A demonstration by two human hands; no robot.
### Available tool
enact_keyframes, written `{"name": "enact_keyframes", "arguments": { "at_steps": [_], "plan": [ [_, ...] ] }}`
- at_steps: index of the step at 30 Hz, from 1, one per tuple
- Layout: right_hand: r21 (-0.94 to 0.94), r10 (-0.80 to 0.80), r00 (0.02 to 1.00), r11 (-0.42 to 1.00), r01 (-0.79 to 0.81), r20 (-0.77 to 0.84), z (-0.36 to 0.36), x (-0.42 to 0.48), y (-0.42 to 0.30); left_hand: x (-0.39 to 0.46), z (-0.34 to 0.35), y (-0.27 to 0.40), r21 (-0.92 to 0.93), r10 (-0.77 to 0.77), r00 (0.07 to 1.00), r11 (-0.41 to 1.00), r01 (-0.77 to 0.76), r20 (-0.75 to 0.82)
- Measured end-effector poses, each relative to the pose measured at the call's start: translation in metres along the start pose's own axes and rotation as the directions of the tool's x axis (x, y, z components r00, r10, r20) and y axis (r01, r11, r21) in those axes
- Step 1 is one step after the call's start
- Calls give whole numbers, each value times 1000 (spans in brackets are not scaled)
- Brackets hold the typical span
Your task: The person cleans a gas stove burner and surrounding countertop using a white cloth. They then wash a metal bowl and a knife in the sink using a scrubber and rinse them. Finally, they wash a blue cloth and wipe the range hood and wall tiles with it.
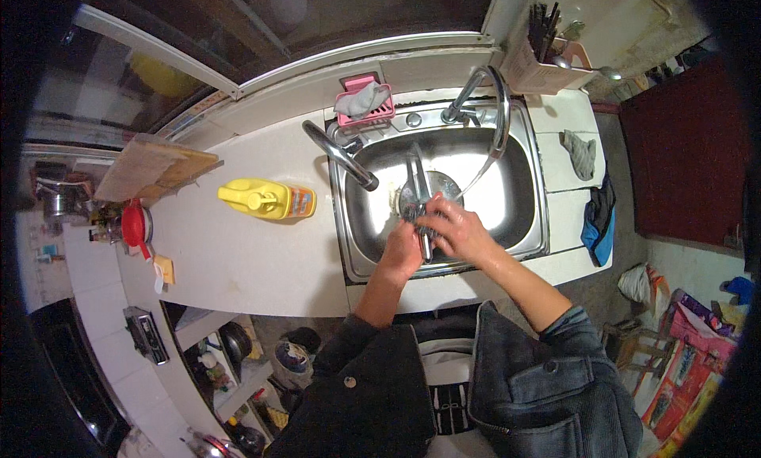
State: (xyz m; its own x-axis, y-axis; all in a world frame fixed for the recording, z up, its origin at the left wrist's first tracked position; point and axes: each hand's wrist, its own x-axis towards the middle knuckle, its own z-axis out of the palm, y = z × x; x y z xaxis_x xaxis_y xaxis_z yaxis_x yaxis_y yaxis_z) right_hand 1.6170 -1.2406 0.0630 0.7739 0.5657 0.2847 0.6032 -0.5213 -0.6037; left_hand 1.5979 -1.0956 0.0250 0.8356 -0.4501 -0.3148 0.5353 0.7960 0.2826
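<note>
Over the stainless steel sink (517, 214), my left hand (403, 248) grips a metal-handled kitchen knife (419, 169) near its handle. The blade points away from me, toward the back of the sink. My right hand (461, 229) presses a dark scrubber, apparently steel wool (427, 221), around the knife where blade and handle meet. My fingers partly hide the scrubber. Below the blade, a round metal item (449, 184) sits in the sink, partly covered. Water runs in a thin stream from the curved right faucet (504, 110). Both hands look wet.
A second faucet (342, 154) arches over the sink's left side. On the counter lie a yellow jug (261, 199) and a grey cloth (579, 154). A pink rack (364, 104) stands behind the sink, and a utensil basket (550, 71) at the back right. Wooden boards (151, 169) lean at left.
</note>
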Motion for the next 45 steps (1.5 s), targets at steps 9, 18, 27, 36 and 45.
{"name": "enact_keyframes", "arguments": {
  "at_steps": [9,18,27,36,45],
  "plan": [
    [-17,-57,998,998,57,-11,-7,-3,-14,-8,33,14,246,173,967,961,-124,-189],
    [-30,0,999,1000,-1,-33,4,2,-16,-10,7,15,362,150,975,929,-83,-161],
    [33,9,1000,999,-8,-10,8,0,-20,-7,-7,14,98,58,994,994,-49,-92],
    [136,35,998,990,-41,47,13,-8,-18,0,6,23,68,88,995,994,-85,-48],
    [262,314,925,931,-255,-215,3,1,-3,4,17,20,251,140,988,960,-120,-60]
  ]
}}
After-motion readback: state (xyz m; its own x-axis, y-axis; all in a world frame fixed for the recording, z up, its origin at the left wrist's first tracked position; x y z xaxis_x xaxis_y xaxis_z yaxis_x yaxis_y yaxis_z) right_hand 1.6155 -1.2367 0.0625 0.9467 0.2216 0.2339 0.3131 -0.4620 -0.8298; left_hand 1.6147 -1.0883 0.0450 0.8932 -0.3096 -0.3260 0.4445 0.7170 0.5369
